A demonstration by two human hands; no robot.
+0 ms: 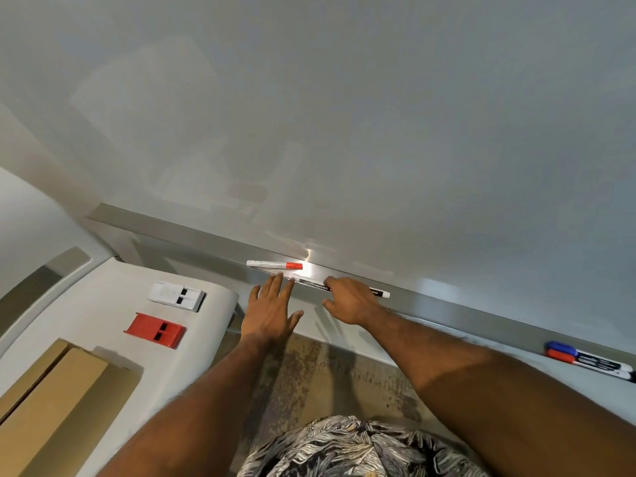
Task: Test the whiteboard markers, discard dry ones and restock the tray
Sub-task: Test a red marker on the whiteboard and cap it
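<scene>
The right grip (351,301) curls its fingers over a black-labelled marker (378,292) lying on the whiteboard tray (447,311) and holds it there. The left grip (268,308) is spread flat with straight fingers, its fingertips at the tray's edge just below a red-capped marker (275,265) that lies on the tray. Two more markers (585,360), one blue-capped and one red-capped, lie well apart to the right

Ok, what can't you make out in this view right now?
Head view, the dark marker: middle hidden under the right hand; grip unclear.
Head view, the two markers far right: ends cut by the frame edge.
Head view, labels: too blurred to read.
</scene>
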